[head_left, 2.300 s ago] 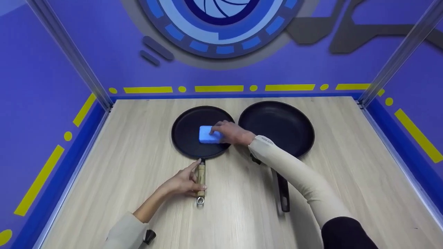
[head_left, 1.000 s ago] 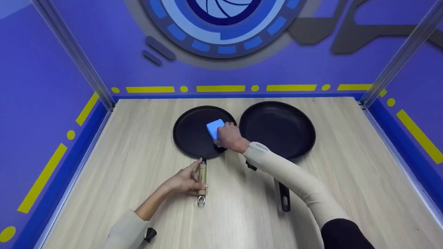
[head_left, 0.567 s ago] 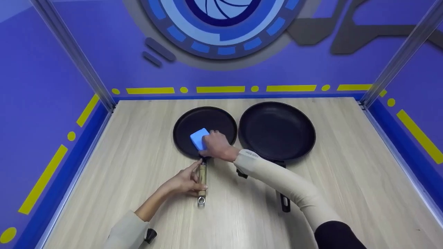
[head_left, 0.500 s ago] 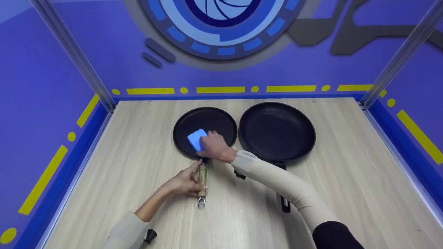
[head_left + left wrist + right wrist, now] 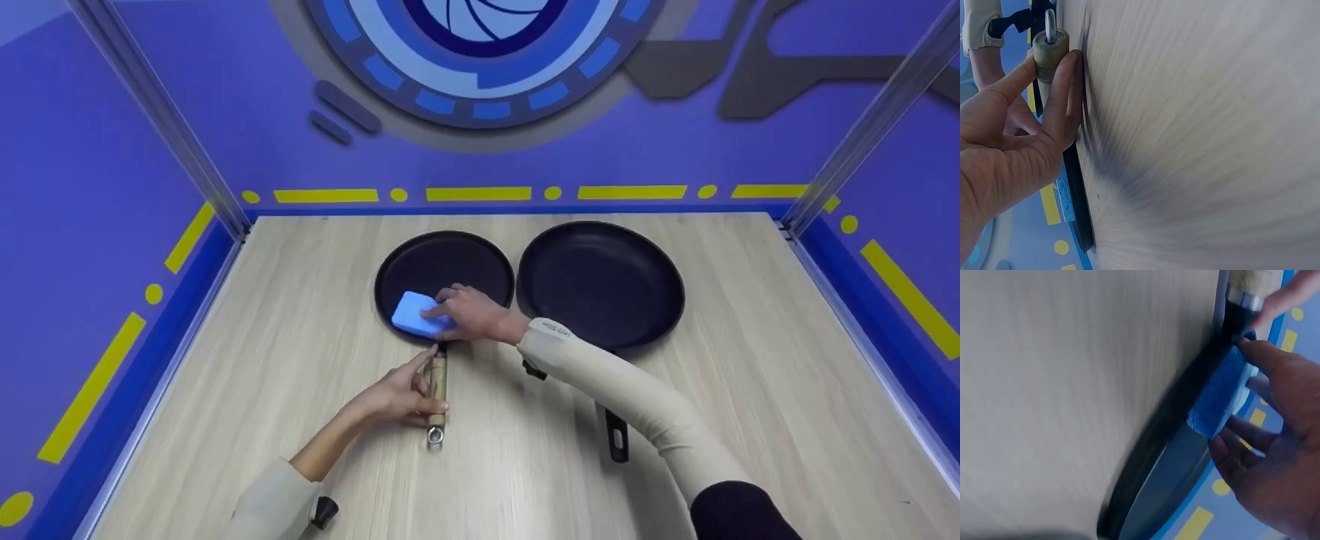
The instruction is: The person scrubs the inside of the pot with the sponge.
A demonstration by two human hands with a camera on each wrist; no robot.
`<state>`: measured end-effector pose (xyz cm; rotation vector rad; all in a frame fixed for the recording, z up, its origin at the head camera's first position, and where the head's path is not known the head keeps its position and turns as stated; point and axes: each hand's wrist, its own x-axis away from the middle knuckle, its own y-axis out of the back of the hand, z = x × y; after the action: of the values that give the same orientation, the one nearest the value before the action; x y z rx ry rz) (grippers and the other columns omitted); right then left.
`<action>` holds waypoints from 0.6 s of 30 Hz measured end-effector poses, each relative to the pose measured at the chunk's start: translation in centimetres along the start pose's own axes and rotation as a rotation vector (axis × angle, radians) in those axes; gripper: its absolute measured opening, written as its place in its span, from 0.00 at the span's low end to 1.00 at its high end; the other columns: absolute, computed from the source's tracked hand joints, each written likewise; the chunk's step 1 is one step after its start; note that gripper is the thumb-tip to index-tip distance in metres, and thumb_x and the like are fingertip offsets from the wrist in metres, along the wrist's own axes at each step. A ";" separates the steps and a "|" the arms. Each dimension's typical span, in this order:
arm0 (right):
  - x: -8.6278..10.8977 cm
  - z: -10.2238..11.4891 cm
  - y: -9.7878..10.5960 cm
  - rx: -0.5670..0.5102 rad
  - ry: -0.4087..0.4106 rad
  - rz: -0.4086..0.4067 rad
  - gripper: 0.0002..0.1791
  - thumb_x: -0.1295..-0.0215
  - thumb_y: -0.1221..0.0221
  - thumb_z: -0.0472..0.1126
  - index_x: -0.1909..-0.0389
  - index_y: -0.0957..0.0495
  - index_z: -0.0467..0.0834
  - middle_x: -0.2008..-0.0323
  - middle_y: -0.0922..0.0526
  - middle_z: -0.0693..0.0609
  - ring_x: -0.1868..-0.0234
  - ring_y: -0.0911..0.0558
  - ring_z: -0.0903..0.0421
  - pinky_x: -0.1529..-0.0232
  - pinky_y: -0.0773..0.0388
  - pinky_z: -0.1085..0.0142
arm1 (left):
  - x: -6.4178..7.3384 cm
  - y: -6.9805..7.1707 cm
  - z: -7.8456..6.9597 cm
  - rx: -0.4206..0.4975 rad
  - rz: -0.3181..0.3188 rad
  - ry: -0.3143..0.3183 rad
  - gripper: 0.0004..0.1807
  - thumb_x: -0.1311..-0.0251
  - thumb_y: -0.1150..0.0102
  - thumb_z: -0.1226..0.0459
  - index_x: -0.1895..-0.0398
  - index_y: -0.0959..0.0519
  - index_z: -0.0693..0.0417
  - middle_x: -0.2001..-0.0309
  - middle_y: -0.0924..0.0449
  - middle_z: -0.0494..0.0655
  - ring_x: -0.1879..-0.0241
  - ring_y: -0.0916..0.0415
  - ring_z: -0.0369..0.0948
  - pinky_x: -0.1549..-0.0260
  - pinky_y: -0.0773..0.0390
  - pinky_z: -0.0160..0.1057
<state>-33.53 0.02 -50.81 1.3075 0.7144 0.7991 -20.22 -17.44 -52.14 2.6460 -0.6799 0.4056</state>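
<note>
A flat black pan point(image 5: 450, 259) lies at the middle left of the table. Its wooden handle point(image 5: 438, 382) ends in a metal ring and points toward me. My left hand point(image 5: 394, 394) grips that handle between thumb and fingers; the left wrist view shows the handle's end point(image 5: 1050, 56) held there. My right hand point(image 5: 476, 313) holds a blue sponge point(image 5: 416, 313) on the near left part of the pan, by the handle joint. In the right wrist view, the thumb and fingers pinch the sponge point(image 5: 1219, 396) at its edges, just inside the pan's rim.
To the right, a deeper black frying pan point(image 5: 600, 285) stands close against the flat pan, its black handle point(image 5: 616, 435) partly beneath my right forearm. Light wood table point(image 5: 300, 300) surrounds both pans. Blue walls point(image 5: 480, 165) with yellow marks enclose the back and sides.
The sponge and my right hand have moved from the pan's right side to its near left, and the sponge has turned. My left hand stays on the handle; the pans have not moved.
</note>
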 end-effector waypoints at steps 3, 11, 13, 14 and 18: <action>0.5 -0.9 0.6 -0.057 0.024 0.046 0.27 0.41 0.35 0.50 0.39 0.26 0.53 0.42 0.24 0.46 0.42 0.27 0.46 0.39 0.30 0.53 | 0.1 0.1 0.0 0.005 -0.001 -0.001 0.56 0.50 0.29 0.65 0.24 0.57 0.51 0.69 0.31 0.48 0.73 0.23 0.38 0.72 0.15 0.41; 1.7 -3.2 2.3 -0.040 -0.056 0.140 0.27 0.43 0.33 0.43 0.41 0.27 0.52 0.43 0.25 0.45 0.43 0.27 0.44 0.39 0.29 0.52 | 0.1 0.1 -0.2 -0.026 -0.016 -0.008 0.55 0.50 0.29 0.65 0.24 0.56 0.50 0.70 0.30 0.48 0.74 0.25 0.37 0.74 0.15 0.39; 1.8 -3.9 2.6 -0.027 -0.092 0.155 0.26 0.42 0.34 0.42 0.41 0.28 0.52 0.43 0.26 0.45 0.44 0.27 0.44 0.40 0.28 0.52 | 0.1 0.1 -0.2 -0.021 -0.018 0.002 0.56 0.51 0.29 0.65 0.24 0.56 0.49 0.70 0.30 0.48 0.74 0.25 0.38 0.74 0.15 0.39; 1.9 -4.3 2.7 -0.026 -0.109 0.159 0.26 0.42 0.34 0.41 0.42 0.28 0.52 0.44 0.26 0.44 0.44 0.27 0.44 0.41 0.27 0.52 | 0.1 0.0 -0.2 -0.024 -0.020 0.005 0.56 0.51 0.29 0.65 0.24 0.56 0.49 0.70 0.30 0.48 0.74 0.25 0.38 0.74 0.16 0.39; 1.7 -5.6 3.0 -0.033 -0.183 0.187 0.26 0.41 0.36 0.38 0.42 0.29 0.52 0.44 0.27 0.44 0.44 0.27 0.44 0.44 0.25 0.51 | 0.4 -0.2 -0.7 -0.044 -0.031 0.009 0.55 0.50 0.29 0.66 0.24 0.56 0.51 0.70 0.31 0.47 0.74 0.27 0.37 0.74 0.18 0.36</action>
<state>-37.57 4.74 -48.59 1.4112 0.4372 0.8246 -19.90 -17.20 -51.45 2.6080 -0.6367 0.3890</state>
